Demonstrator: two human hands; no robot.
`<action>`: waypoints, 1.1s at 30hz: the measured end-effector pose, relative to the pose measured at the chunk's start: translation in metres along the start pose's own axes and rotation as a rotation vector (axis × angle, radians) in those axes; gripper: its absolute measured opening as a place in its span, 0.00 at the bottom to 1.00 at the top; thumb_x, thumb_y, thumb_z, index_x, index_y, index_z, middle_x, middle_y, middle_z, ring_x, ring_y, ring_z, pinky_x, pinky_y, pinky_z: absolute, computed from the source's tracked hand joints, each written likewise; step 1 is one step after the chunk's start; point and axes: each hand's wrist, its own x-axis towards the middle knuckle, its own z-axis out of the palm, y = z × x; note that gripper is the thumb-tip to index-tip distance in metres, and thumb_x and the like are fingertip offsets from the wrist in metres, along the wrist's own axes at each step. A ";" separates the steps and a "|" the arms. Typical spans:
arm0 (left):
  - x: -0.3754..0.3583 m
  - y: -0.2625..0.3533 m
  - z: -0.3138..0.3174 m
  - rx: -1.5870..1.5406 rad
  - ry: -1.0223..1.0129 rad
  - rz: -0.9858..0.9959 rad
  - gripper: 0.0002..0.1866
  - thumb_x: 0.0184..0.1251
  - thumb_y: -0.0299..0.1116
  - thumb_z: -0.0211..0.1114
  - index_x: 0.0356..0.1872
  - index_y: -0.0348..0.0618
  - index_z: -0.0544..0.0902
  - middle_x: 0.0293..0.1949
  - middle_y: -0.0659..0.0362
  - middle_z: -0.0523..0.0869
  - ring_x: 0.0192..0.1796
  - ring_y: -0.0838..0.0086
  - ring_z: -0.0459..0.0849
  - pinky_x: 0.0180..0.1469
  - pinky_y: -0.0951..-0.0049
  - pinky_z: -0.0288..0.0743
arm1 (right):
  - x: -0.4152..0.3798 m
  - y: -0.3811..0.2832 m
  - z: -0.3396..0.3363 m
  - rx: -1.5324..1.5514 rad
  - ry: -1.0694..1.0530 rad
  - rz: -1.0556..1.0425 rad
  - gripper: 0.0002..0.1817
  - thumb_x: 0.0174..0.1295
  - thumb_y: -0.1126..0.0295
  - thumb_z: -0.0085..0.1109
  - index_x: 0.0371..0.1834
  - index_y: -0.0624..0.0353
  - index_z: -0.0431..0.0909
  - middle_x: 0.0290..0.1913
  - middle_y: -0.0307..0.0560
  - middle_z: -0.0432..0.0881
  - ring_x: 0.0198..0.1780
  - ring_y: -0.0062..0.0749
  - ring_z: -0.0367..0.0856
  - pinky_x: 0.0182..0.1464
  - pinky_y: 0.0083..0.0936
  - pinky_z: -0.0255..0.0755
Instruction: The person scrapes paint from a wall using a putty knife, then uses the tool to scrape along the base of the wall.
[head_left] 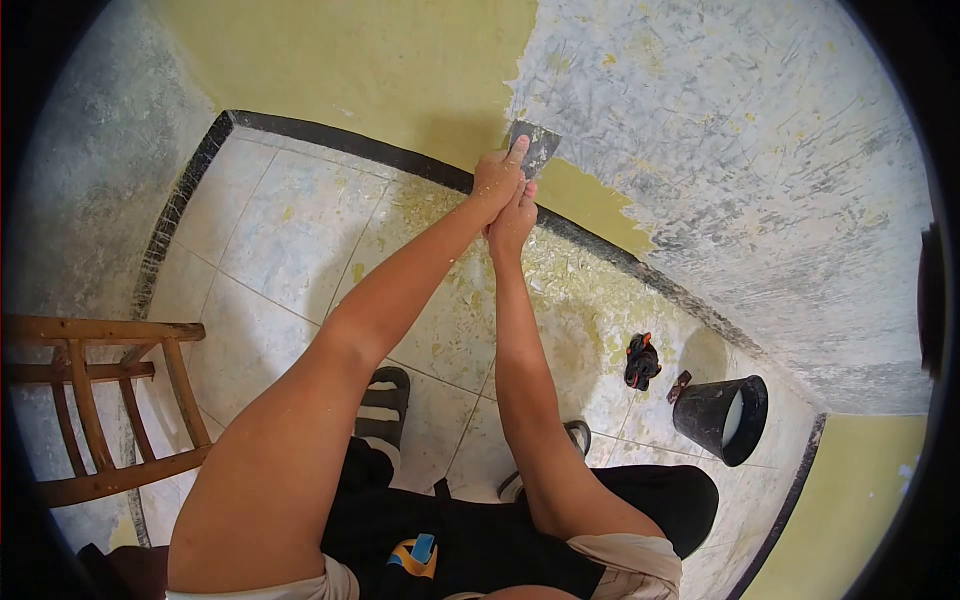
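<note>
A wide-bladed scraper (pixel 541 150) is pressed against the wall, at the border between yellow paint and a scraped grey-white area. My left hand (pixel 496 180) is closed on it, one finger stretched along the back of the blade. Just below, my right hand (pixel 513 220) is wrapped around the handle, which the fingers mostly hide. Both hands touch each other. Yellow paint (pixel 400 70) covers the wall to the left of the blade, and a yellow strip (pixel 600 205) runs low to its right. The scraped wall surface (pixel 740 130) is patchy and scratched.
Paint flakes (pixel 545 275) litter the tiled floor below the hands. To the right stand a black bucket (pixel 700 412) and a dark crumpled item (pixel 642 361). A wooden chair-like frame (pixel 95 400) is at the left. Black skirting (pixel 350 143) edges the wall. My sandalled foot (pixel 383 410) is below.
</note>
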 end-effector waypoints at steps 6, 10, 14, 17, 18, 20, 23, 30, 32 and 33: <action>-0.014 0.024 -0.008 0.022 -0.017 -0.056 0.39 0.73 0.66 0.57 0.21 0.33 0.83 0.18 0.51 0.83 0.24 0.64 0.84 0.34 0.59 0.77 | -0.005 -0.002 0.005 0.085 0.020 0.016 0.26 0.82 0.54 0.49 0.35 0.66 0.84 0.28 0.38 0.84 0.24 0.16 0.77 0.26 0.16 0.69; -0.018 0.034 -0.009 -0.039 -0.024 -0.087 0.36 0.73 0.63 0.61 0.23 0.33 0.85 0.19 0.55 0.82 0.23 0.70 0.82 0.31 0.64 0.76 | -0.002 -0.004 0.012 0.177 0.020 -0.048 0.25 0.81 0.54 0.49 0.37 0.65 0.83 0.28 0.37 0.82 0.23 0.15 0.74 0.22 0.17 0.65; -0.022 0.042 -0.005 -0.208 -0.040 -0.181 0.38 0.72 0.64 0.61 0.19 0.33 0.83 0.17 0.54 0.82 0.22 0.68 0.83 0.31 0.63 0.76 | -0.001 -0.006 0.006 0.118 0.009 0.003 0.24 0.81 0.54 0.49 0.39 0.65 0.83 0.28 0.37 0.82 0.24 0.15 0.75 0.25 0.17 0.67; -0.006 0.012 0.000 -0.098 0.002 -0.081 0.38 0.72 0.64 0.62 0.20 0.32 0.83 0.17 0.54 0.82 0.23 0.69 0.82 0.31 0.64 0.76 | 0.001 -0.004 0.004 0.075 0.024 -0.017 0.25 0.82 0.54 0.48 0.40 0.67 0.83 0.29 0.38 0.83 0.27 0.15 0.77 0.27 0.16 0.68; -0.008 0.014 0.000 -0.097 0.002 -0.085 0.38 0.72 0.64 0.62 0.20 0.32 0.83 0.17 0.54 0.82 0.23 0.69 0.82 0.31 0.64 0.76 | 0.001 -0.004 0.003 0.037 0.023 -0.013 0.25 0.82 0.55 0.48 0.42 0.69 0.83 0.30 0.39 0.84 0.29 0.16 0.78 0.30 0.17 0.70; -0.009 0.019 -0.001 -0.122 0.002 -0.069 0.38 0.72 0.64 0.62 0.20 0.32 0.83 0.17 0.54 0.82 0.22 0.69 0.82 0.31 0.64 0.75 | 0.004 -0.004 0.003 0.000 0.022 -0.007 0.25 0.82 0.55 0.48 0.43 0.71 0.83 0.30 0.40 0.84 0.30 0.17 0.78 0.34 0.19 0.72; -0.007 0.033 0.001 -0.130 0.028 -0.036 0.38 0.72 0.64 0.62 0.20 0.32 0.83 0.17 0.54 0.81 0.23 0.68 0.81 0.31 0.63 0.75 | 0.016 -0.010 0.006 -0.011 0.029 -0.163 0.25 0.82 0.57 0.48 0.44 0.73 0.83 0.30 0.43 0.85 0.31 0.21 0.78 0.39 0.23 0.74; -0.020 0.068 0.000 -0.279 -0.008 -0.121 0.38 0.72 0.65 0.61 0.23 0.31 0.84 0.18 0.54 0.82 0.22 0.70 0.83 0.30 0.66 0.77 | 0.019 -0.020 0.008 -0.137 0.038 -0.217 0.26 0.82 0.58 0.49 0.41 0.75 0.83 0.30 0.47 0.86 0.32 0.24 0.78 0.44 0.26 0.74; -0.023 0.050 0.002 -0.141 0.035 -0.058 0.38 0.71 0.64 0.62 0.24 0.30 0.83 0.19 0.54 0.82 0.21 0.69 0.85 0.27 0.67 0.78 | 0.010 -0.012 0.001 -0.142 0.075 -0.200 0.26 0.81 0.58 0.49 0.40 0.76 0.83 0.30 0.48 0.87 0.33 0.24 0.79 0.44 0.27 0.74; -0.022 0.042 0.004 -0.139 0.027 -0.053 0.38 0.71 0.64 0.62 0.24 0.30 0.83 0.19 0.54 0.82 0.21 0.69 0.85 0.27 0.67 0.78 | 0.008 -0.006 -0.004 -0.154 0.061 -0.193 0.27 0.81 0.57 0.49 0.40 0.76 0.83 0.30 0.50 0.87 0.33 0.23 0.79 0.44 0.28 0.75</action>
